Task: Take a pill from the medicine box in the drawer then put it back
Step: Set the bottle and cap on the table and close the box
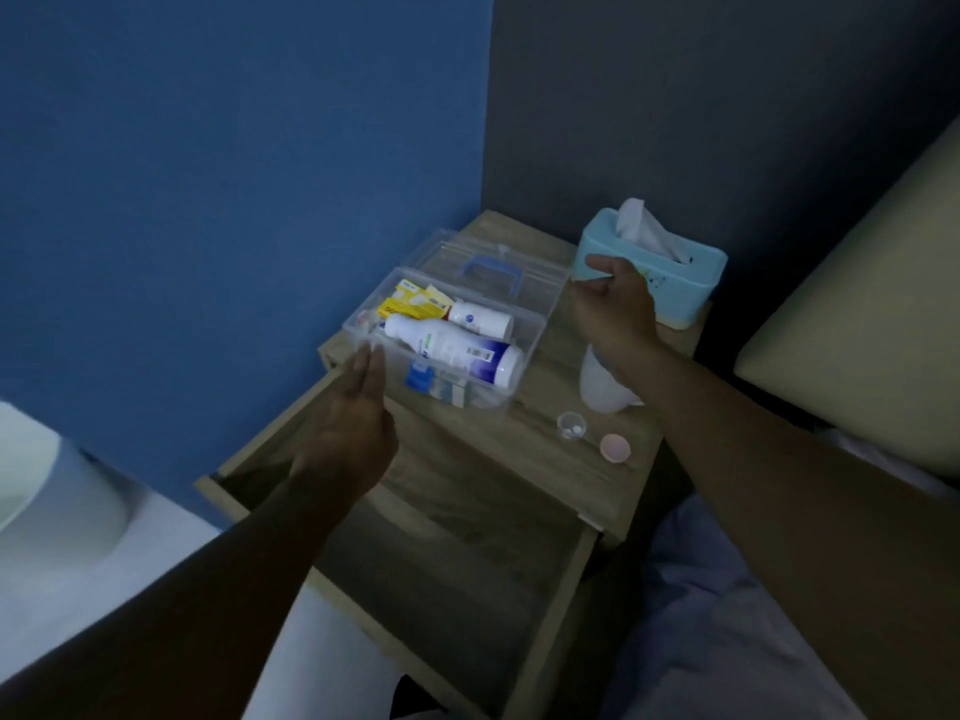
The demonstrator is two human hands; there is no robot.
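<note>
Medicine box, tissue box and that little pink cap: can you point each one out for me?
Medicine box [524,324]: head view, on its clear right wall.
Tissue box [670,280]: head view, on its light blue front side.
Pink cap [615,447]: head view, on the middle of the cap.

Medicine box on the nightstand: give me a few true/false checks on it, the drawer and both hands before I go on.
1. The medicine box has its lid open. True.
2. The drawer is shut. False: it is pulled out below the nightstand top.
3. The left hand holds a white bottle. False: it is open and flat beside the box; the white bottle lies inside.
4. The small clear pill cup stands on the nightstand with its pink cap off beside it. True.
5. The right hand is near the blue tissue box. True.
</note>
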